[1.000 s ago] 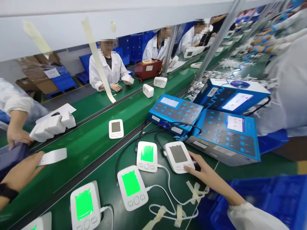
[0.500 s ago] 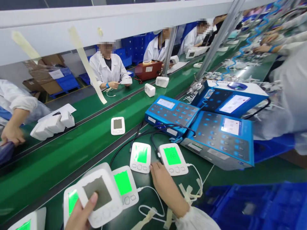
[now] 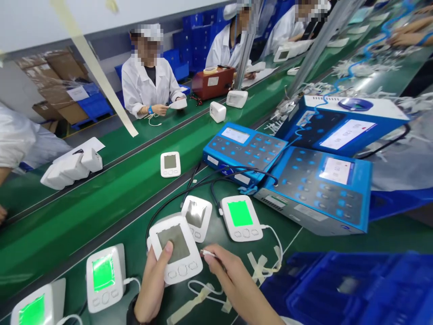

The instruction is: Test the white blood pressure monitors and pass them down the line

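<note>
Currently the left hand (image 3: pixel 154 284) cradles a white blood pressure monitor (image 3: pixel 176 271) from below, thumb resting at the corner of its unlit grey screen (image 3: pixel 174 243), above a green conveyor belt (image 3: pixel 280 216). The right hand (image 3: pixel 233 277) is pinched narrowly on a thin white cable plug (image 3: pixel 208 253), which sits just beside the monitor at its 3 o'clock. A second monitor with a lit green screen (image 3: pixel 241 216) lies at 2 o'clock.

A dark band circles the left wrist (image 3: pixel 132 313), and a white sleeve (image 3: pixel 291 322) covers the right forearm
</note>
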`<state>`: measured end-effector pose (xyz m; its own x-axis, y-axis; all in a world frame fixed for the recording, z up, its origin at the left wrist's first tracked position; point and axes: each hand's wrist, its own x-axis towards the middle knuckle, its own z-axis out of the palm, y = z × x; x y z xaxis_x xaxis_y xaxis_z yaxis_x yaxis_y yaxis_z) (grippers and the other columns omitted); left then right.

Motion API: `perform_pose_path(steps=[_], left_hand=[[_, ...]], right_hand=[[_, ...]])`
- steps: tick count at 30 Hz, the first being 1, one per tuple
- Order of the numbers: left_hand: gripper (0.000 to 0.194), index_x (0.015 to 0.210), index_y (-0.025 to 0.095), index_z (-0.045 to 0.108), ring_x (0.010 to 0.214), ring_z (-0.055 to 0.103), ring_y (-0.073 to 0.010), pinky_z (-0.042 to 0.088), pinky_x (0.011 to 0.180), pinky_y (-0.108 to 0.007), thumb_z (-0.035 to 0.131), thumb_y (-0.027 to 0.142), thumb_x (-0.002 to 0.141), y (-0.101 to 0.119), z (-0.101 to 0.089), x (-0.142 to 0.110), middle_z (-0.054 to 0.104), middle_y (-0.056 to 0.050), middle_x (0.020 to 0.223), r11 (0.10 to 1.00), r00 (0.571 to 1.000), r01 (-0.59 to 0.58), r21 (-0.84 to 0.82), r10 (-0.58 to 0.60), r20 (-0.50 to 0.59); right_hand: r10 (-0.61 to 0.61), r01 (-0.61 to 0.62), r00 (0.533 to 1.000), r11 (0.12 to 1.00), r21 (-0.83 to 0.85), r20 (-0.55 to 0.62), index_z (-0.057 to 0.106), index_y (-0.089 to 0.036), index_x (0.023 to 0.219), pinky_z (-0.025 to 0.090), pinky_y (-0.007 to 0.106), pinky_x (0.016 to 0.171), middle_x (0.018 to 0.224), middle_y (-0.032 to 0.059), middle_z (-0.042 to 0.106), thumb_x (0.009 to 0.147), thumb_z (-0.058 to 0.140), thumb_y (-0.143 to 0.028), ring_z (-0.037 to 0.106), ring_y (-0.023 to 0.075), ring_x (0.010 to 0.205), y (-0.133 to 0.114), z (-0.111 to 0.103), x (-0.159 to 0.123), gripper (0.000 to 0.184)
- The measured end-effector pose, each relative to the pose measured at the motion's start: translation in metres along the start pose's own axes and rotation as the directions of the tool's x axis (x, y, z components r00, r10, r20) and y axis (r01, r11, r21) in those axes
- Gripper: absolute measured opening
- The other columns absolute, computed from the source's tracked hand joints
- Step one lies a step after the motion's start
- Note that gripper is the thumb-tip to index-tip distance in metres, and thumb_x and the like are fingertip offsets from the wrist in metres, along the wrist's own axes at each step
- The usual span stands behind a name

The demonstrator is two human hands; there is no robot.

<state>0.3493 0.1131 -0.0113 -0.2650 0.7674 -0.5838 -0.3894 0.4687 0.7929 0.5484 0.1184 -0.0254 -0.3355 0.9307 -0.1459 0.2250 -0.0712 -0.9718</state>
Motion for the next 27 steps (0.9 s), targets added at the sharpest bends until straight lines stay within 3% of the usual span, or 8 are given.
perform_pose_path(steps=[3,7,11,14,17,20,23,27], left_hand=[[0.079,0.139,0.021,0.060,0.129,0.064,-0.0331,0.054,0.106,-0.038,0.090,0.054,0.073,-0.002,-0.001,0.002,0.069,-0.011,0.138,0.998,0.999,-0.020,0.066,0.019,0.028],[0.081,0.140,0.020,0.060,0.124,0.067,-0.0340,0.057,0.103,-0.040,0.089,0.055,0.073,-0.002,-0.008,0.000,0.072,-0.012,0.132,0.994,1.000,-0.024,0.107,0.022,0.022],[0.077,0.139,0.019,0.062,0.116,0.071,-0.0342,0.060,0.099,-0.042,0.086,0.056,0.077,0.014,-0.012,0.009,0.075,-0.012,0.126,0.997,0.999,-0.022,0.071,0.025,-0.046],[0.056,0.135,0.018,0.066,0.113,0.073,-0.0307,0.059,0.099,-0.039,0.076,0.049,0.090,0.035,-0.007,0.028,0.078,-0.011,0.120,0.999,0.999,-0.038,0.039,0.039,-0.009],[0.041,0.135,0.017,0.067,0.110,0.075,-0.0265,0.059,0.100,-0.036,0.061,0.040,0.102,0.057,0.010,0.052,0.079,-0.011,0.118,1.000,0.993,-0.001,0.017,-0.001,0.120],[0.039,0.133,0.014,0.069,0.107,0.076,-0.0251,0.059,0.100,-0.036,0.054,0.038,0.106,0.073,0.030,0.071,0.080,-0.012,0.116,0.995,0.965,0.070,0.064,-0.084,0.248],[0.037,0.129,0.011,0.070,0.103,0.077,-0.0246,0.060,0.097,-0.035,0.054,0.035,0.106,0.080,0.042,0.083,0.080,-0.013,0.113,0.983,0.929,0.111,0.149,-0.156,0.337],[0.033,0.127,0.010,0.070,0.092,0.078,-0.0221,0.063,0.086,-0.031,0.056,0.029,0.105,0.078,0.041,0.090,0.081,-0.014,0.109,0.976,0.916,0.084,0.200,-0.154,0.369]], right_hand=[[0.032,-0.030,0.997,0.999,-0.032,0.069,0.046,-0.024,0.075,0.034,0.030,0.063,0.070,-0.0038,0.050,0.109,0.044,-0.043,0.046,0.0167,0.066,0.001,-0.006,-0.003,0.039],[0.041,-0.036,0.991,0.998,-0.047,0.123,0.043,-0.024,0.075,0.034,0.030,0.064,0.069,-0.0045,0.050,0.110,0.039,-0.044,0.048,0.0165,0.066,0.008,-0.012,-0.001,0.040],[0.075,-0.089,0.992,0.986,-0.144,-0.099,0.045,-0.026,0.082,0.040,0.033,0.068,0.074,-0.0011,0.054,0.110,0.030,-0.048,0.056,0.0216,0.070,0.023,-0.011,0.009,0.039],[0.095,-0.141,0.969,0.971,-0.194,-0.230,0.048,-0.026,0.086,0.043,0.037,0.072,0.078,0.0041,0.060,0.109,0.027,-0.048,0.062,0.0268,0.077,0.036,-0.008,0.022,0.039],[0.136,-0.160,0.976,0.977,-0.138,-0.171,0.050,-0.026,0.079,0.044,0.034,0.062,0.064,0.0000,0.055,0.107,0.032,-0.048,0.059,0.0233,0.060,0.043,-0.004,0.031,0.040],[0.177,-0.182,0.979,0.983,-0.040,-0.103,0.053,-0.026,0.079,0.041,0.029,0.051,0.056,-0.0059,0.049,0.107,0.033,-0.045,0.048,0.0159,0.041,0.042,-0.002,0.033,0.039],[0.208,-0.205,0.977,0.977,0.056,-0.049,0.052,-0.026,0.081,0.037,0.026,0.045,0.056,-0.0076,0.050,0.107,0.034,-0.044,0.043,0.0122,0.035,0.041,-0.003,0.034,0.037],[0.218,-0.219,0.976,0.968,0.124,0.026,0.048,-0.026,0.080,0.033,0.023,0.041,0.055,-0.0079,0.050,0.106,0.035,-0.043,0.041,0.0112,0.036,0.043,-0.010,0.043,0.034]])
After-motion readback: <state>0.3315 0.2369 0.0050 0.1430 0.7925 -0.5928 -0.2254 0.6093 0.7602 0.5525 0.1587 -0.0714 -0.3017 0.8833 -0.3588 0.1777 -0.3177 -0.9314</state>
